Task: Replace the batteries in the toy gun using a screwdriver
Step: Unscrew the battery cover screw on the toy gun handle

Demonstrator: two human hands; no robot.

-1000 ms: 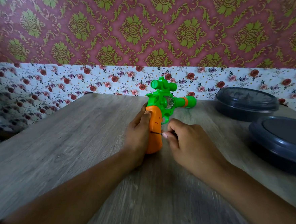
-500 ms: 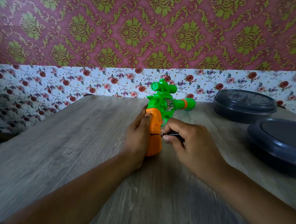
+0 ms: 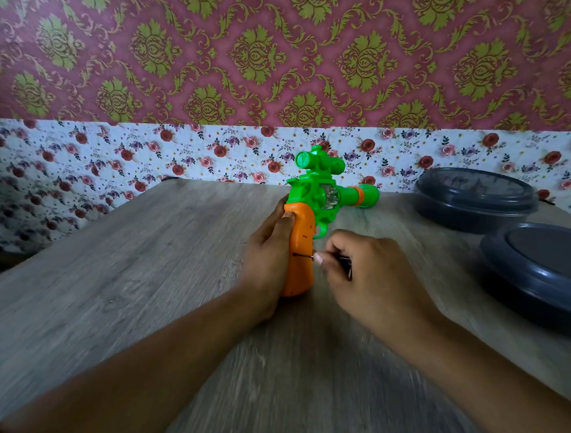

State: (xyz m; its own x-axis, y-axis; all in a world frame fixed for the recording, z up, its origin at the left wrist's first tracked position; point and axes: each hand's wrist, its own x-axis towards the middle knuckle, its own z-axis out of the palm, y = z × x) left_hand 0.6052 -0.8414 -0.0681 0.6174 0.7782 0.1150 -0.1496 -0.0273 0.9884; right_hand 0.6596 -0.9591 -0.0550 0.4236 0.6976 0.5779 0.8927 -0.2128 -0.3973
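Note:
A green toy gun (image 3: 323,192) with an orange grip stands grip-down on the wooden table (image 3: 138,273), its barrel pointing right. My left hand (image 3: 268,252) grips the orange grip from the left, thumb on its upper part. My right hand (image 3: 367,279) pinches a small dark screwdriver (image 3: 308,256), most of whose handle is hidden in my fingers. Its thin shaft runs level to the left, and the tip meets the side of the orange grip.
Two dark grey round lidded containers stand at the right: one at the back (image 3: 474,199), a larger one nearer (image 3: 543,275). A floral-papered wall (image 3: 214,154) rises behind the table's far edge. The table's left edge runs diagonally toward me.
The fingers of my right hand have shifted slightly around the screwdriver while its tip stays on the orange grip. My left hand and the gun have kept their place.

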